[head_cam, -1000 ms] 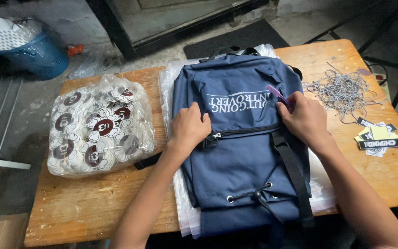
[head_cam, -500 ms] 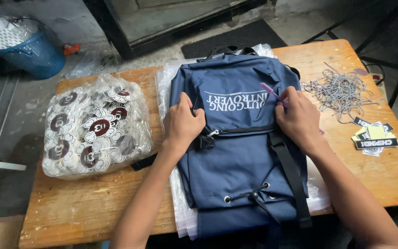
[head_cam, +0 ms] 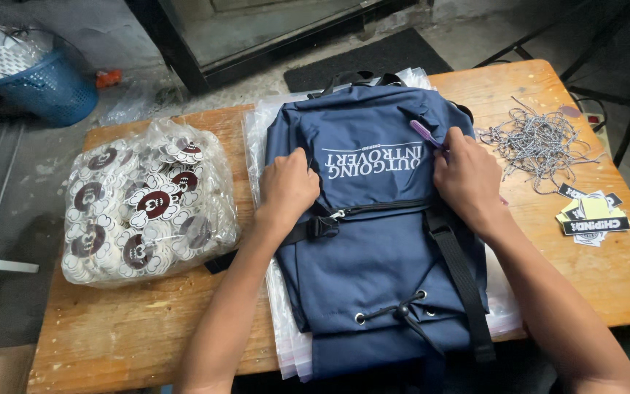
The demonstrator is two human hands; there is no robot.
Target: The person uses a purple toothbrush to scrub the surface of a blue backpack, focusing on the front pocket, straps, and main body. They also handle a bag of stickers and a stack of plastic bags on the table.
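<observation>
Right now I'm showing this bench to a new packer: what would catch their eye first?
The navy backpack with white lettering fills the middle of the wooden table, lying on a stack of clear plastic bags, with the left hand and right hand pressed on it. To its left sits a bulging clear bag of round badges; to its right, a tangle of grey strings.

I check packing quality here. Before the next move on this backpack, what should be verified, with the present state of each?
1. Backpack lies flat on the stack of clear bags: ok.
2. Left hand presses the backpack's left side: ok.
3. Right hand rests on its right side, holding a purple tool: ok.
4. Zipper closed along its visible length: ok.
5. Drawstring knotted: cannot tell.
6. Pile of strings and tags lie apart from the backpack: ok.
</observation>
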